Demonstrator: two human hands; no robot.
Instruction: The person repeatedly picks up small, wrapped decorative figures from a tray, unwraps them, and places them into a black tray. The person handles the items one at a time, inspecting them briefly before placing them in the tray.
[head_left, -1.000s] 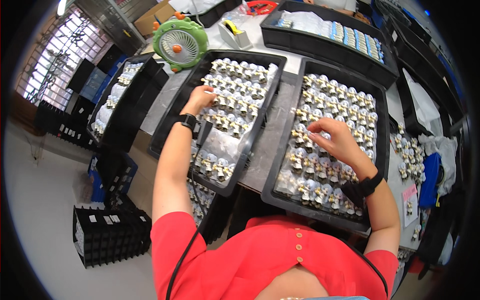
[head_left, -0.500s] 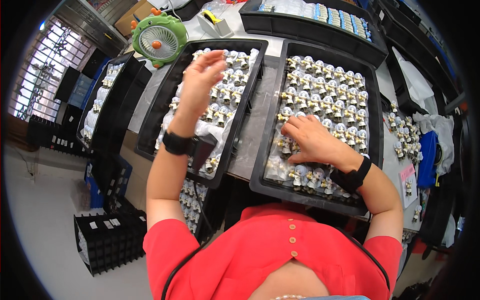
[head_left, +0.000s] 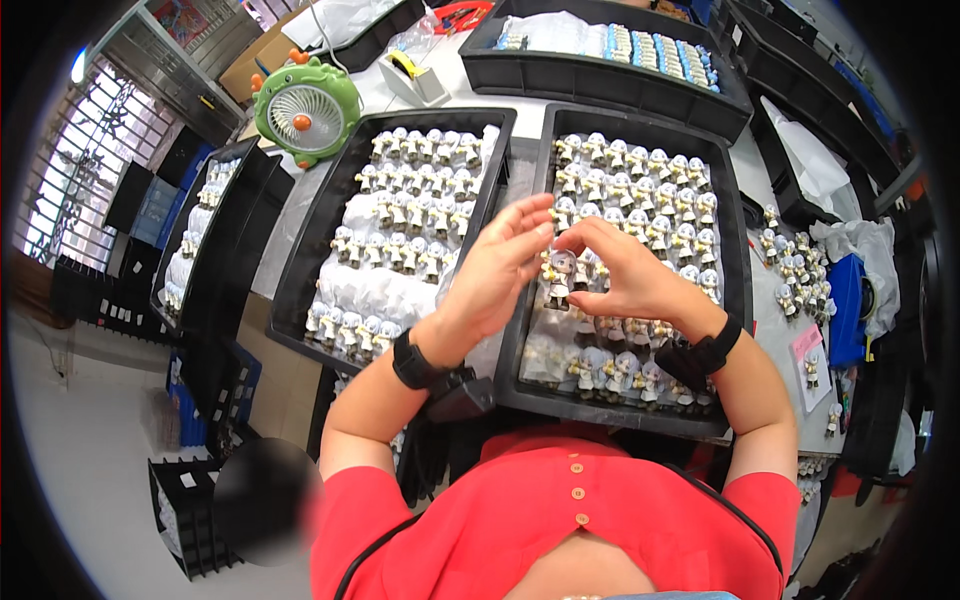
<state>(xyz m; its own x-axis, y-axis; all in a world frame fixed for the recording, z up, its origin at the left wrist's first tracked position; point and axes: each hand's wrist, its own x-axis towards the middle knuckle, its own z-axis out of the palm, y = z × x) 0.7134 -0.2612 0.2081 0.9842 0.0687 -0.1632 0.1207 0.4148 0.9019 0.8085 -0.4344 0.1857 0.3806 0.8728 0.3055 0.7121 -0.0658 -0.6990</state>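
A small figurine (head_left: 557, 278) with dark hair and a pale body is held upright near the middle of the frame, between the two hands. The right hand (head_left: 628, 275) is curled around it from the right, its fingers arched over the top of the figure and its thumb below, so the figurine is pinched there. The left hand (head_left: 497, 272) is held flat and open just to the left, fingers extended toward the figure's head (whether the fingertips actually touch it cannot be told). A black band is worn on each wrist.

Directly beneath the hands a black tray (head_left: 735, 260) is seen right of centre, filled with rows of like figurines (head_left: 640, 190) standing close together. A second black tray (head_left: 325, 235) lies beside it to the left, also stocked with rows of figures, some on pale padding. At the upper left a green desk fan (head_left: 306, 106) stands on the table. Along the top edge a further black tray (head_left: 600, 72) with small blue-and-white items is set.
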